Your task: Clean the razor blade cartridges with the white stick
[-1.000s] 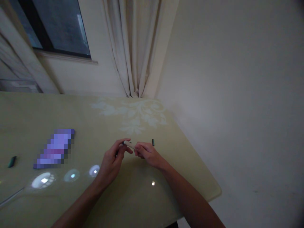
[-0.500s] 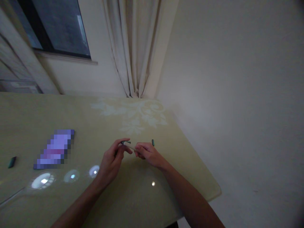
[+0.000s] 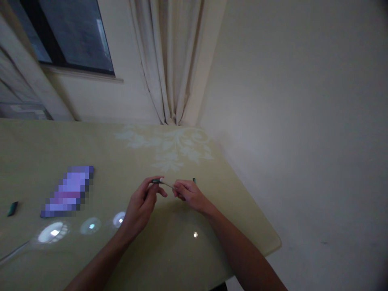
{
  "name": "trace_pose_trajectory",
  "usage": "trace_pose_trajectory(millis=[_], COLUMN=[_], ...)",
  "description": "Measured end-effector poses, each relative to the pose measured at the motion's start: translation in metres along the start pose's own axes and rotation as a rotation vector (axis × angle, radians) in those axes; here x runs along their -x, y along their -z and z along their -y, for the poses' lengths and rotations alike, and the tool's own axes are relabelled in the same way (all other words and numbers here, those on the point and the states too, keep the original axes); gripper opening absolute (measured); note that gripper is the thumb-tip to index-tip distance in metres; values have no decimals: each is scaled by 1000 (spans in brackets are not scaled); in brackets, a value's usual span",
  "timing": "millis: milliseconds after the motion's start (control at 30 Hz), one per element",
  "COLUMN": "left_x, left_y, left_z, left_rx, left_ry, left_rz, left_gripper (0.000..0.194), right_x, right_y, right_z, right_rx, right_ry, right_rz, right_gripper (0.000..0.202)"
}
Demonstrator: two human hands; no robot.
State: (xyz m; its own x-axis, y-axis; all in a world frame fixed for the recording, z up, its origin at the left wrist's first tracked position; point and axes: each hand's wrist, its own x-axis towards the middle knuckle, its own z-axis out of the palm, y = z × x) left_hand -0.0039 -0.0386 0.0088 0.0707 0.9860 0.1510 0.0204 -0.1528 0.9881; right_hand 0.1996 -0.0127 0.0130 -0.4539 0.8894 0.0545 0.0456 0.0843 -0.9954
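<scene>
Above the right-hand part of the table (image 3: 169,258), which is pale green and glossy with a white leaf pattern, the two bare hands are near each other but do not touch. Between them, raised over the surface, is a slender pale rod (image 3: 167,184), which slopes a little down towards the right hand (image 3: 188,195). The fingers of this hand are curled and pressed together, with the thumb on top, and they pinch the lower end of the rod. The left hand (image 3: 144,201) has its forefinger stretched above and its thumb below; between them is a small dark green piece (image 3: 156,181), and the other fingers are partly opened. This piece meets the whitish upper end of the rod, but the view is small and dim, so it is perhaps only touching there and not joined.

Just behind the right hand, a short dark green stick (image 3: 194,180) lies on the table. Well apart on the left there are a flat oblong thing with a blurred purple face (image 3: 68,191) and, near it, a small dark green block with rounded edges (image 3: 12,209).
</scene>
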Motion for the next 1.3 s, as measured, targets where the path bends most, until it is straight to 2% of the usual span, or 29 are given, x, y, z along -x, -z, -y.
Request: trace_pose_trajectory(millis=[133, 333, 500, 667, 800, 967, 1133, 1300], left_x=[1, 2, 1, 0, 0, 0, 1, 0], left_y=[0, -1, -2, -3, -4, -3, -3, -3], left_z=[-1, -4, -3, -2, -7, -8, -3, -5], left_rx=[-1, 12, 28, -5, -38, -129, -58, -153], left_ry=[-5, 15, 5, 9, 10, 18, 27, 7], left_rz=[17, 0, 13, -1, -6, 10, 24, 28], left_gripper=[45, 45, 48, 48, 53, 49, 50, 47], right_x=[0, -2, 0, -1, -1, 0, 0, 0], right_y=[-2, 2, 3, 4, 5, 5, 2, 1], right_z=[0, -2, 0, -2, -2, 0, 0, -1], right_rx=[29, -12, 15, 11, 25, 6, 38, 19], right_ry=[0, -9, -5, -9, -12, -3, 3, -10], right_rz=[51, -11, 46, -27, 40, -19, 22, -3], right_gripper=[63, 64, 63, 64, 64, 63, 63, 65])
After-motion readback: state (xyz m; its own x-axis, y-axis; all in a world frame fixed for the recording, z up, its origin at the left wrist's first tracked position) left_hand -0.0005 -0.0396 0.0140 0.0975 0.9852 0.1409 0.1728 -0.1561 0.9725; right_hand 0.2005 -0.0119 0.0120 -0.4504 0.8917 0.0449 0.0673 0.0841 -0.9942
